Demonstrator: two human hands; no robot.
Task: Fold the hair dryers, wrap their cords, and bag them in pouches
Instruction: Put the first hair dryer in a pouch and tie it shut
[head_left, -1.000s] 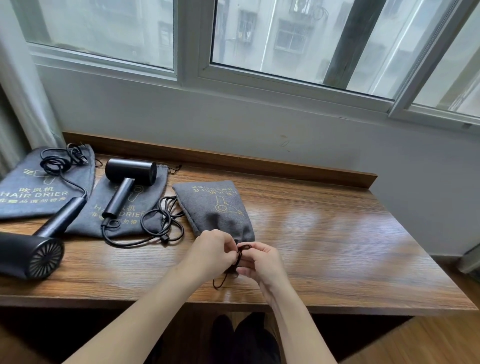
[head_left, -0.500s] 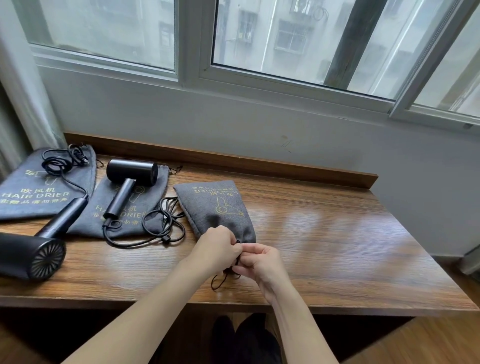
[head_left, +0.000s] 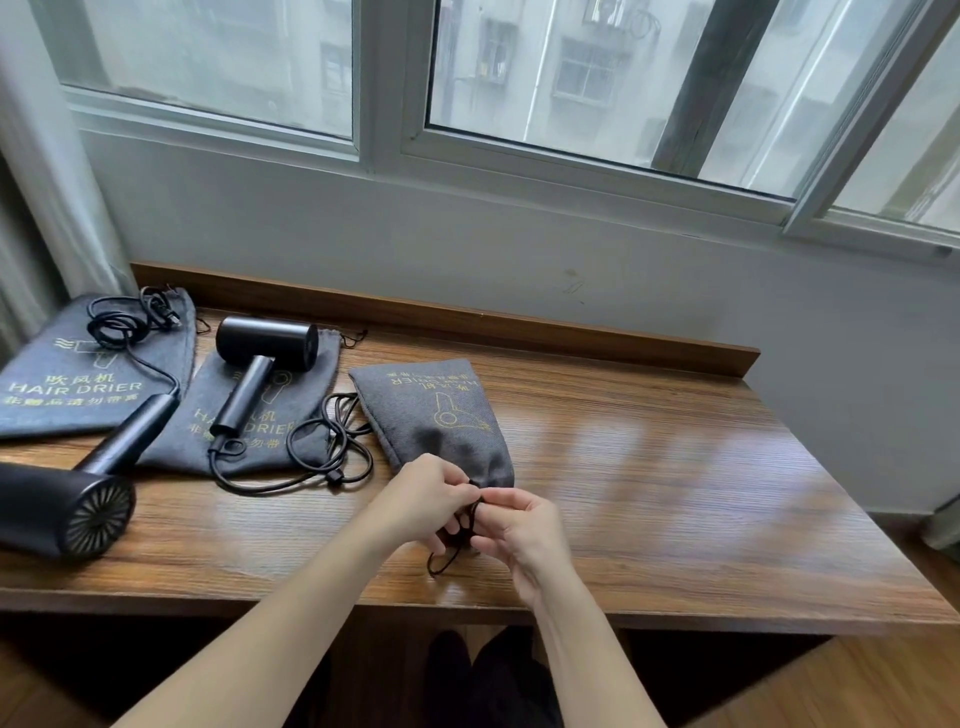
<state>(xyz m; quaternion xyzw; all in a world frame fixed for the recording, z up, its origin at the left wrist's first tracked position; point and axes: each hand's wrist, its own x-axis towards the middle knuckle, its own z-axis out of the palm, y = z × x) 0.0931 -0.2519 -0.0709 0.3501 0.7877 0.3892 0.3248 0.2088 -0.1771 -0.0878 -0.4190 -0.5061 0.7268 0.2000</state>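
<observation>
Both sets of fingers curl tight and pinch the black drawstring (head_left: 457, 540), left hand (head_left: 423, 499) meeting right hand (head_left: 517, 530) at the near mouth of the bulging grey pouch (head_left: 436, 415) mid-table (head_left: 675, 467), two dryers (head_left: 260, 358) lying unbagged at left.

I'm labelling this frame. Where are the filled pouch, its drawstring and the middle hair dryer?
filled pouch (head_left: 436, 421): head view, grey fabric body.
drawstring (head_left: 441, 561): head view, loose black loop below the hands.
middle hair dryer (head_left: 267, 343): head view, black barrel.
</observation>
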